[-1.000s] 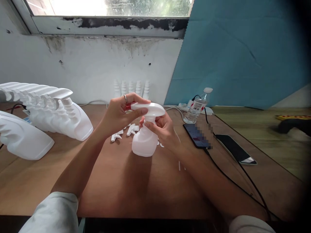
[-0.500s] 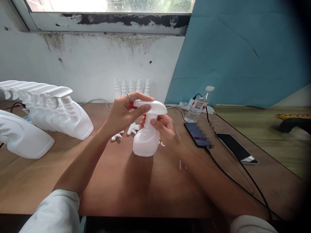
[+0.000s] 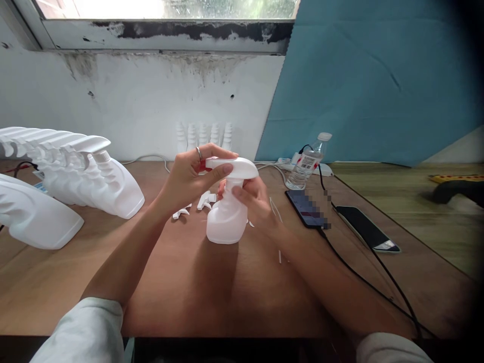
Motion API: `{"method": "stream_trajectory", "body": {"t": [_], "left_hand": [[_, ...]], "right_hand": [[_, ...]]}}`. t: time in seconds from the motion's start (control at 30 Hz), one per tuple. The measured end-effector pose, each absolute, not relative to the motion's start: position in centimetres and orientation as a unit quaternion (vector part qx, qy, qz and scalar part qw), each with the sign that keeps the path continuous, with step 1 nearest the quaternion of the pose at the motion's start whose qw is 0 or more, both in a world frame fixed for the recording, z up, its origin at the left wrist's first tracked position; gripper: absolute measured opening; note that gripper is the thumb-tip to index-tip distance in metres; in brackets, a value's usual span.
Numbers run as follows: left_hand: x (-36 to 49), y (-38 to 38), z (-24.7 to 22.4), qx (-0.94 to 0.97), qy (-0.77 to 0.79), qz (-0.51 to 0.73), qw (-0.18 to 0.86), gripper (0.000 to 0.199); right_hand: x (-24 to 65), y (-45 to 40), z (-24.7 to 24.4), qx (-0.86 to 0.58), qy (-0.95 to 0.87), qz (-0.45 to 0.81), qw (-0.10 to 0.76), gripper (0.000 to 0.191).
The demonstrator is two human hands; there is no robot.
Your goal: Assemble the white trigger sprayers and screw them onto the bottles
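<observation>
A white spray bottle stands upright on the table in front of me, its rounded white spray head on top. My left hand grips the spray head from the left, fingers above and thumb along its near side; a bit of red shows at the nozzle end. Around the bottle's neck my right hand is closed, thumb on the near side and some fingers hidden behind. White trigger pieces lie on the table just left of the bottle, and small white bits are partly hidden behind my right hand.
At the left stand several white spray bottles in a row, with another white bottle nearer me. Several ribbed white bottles line the wall. On the right are a clear water bottle, two phones and black cables.
Both hands keep their hold on the spray bottle, which stays in place. The view has shifted very slightly; my fingers have barely moved.
</observation>
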State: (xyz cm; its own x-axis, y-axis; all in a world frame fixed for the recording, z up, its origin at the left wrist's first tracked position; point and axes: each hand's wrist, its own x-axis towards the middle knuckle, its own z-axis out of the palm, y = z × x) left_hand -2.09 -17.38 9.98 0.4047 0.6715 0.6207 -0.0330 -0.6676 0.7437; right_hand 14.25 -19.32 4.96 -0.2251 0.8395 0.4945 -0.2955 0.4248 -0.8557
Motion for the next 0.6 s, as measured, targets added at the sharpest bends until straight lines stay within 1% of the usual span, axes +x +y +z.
{"method": "stream_trajectory", "body": {"t": [0.1, 0.2, 0.27, 0.37, 0.5, 0.53, 0.6], "left_hand": [[-2.03, -17.37, 9.97, 0.756, 0.215, 0.509, 0.352, 0.026], [-1.95, -17.35, 9.94, 0.756, 0.205, 0.504, 0.363, 0.026], [-1.93, -17.33, 9.91, 0.755, 0.203, 0.503, 0.369, 0.026], [-1.93, -17.29, 9.86, 0.752, 0.208, 0.505, 0.369, 0.027], [-1.92, -17.27, 9.76, 0.754, 0.208, 0.503, 0.368, 0.029], [-1.92, -17.27, 9.74, 0.755, 0.208, 0.504, 0.365, 0.029], [-1.9, -17.29, 9.71, 0.756, 0.209, 0.505, 0.36, 0.029]], "right_hand": [[14.39, -19.21, 4.98, -0.231, -0.616, 0.497, 0.566, 0.038], [14.42, -19.23, 5.02, -0.272, -0.604, 0.469, 0.585, 0.041], [14.44, -19.24, 5.0, -0.248, -0.604, 0.479, 0.587, 0.041], [14.38, -19.23, 4.98, -0.225, -0.609, 0.506, 0.568, 0.04], [14.09, -19.31, 4.96, -0.288, -0.582, 0.456, 0.608, 0.047], [14.1, -19.32, 4.92, -0.281, -0.582, 0.453, 0.614, 0.046], [14.28, -19.29, 4.82, -0.241, -0.597, 0.474, 0.6, 0.038]]}}
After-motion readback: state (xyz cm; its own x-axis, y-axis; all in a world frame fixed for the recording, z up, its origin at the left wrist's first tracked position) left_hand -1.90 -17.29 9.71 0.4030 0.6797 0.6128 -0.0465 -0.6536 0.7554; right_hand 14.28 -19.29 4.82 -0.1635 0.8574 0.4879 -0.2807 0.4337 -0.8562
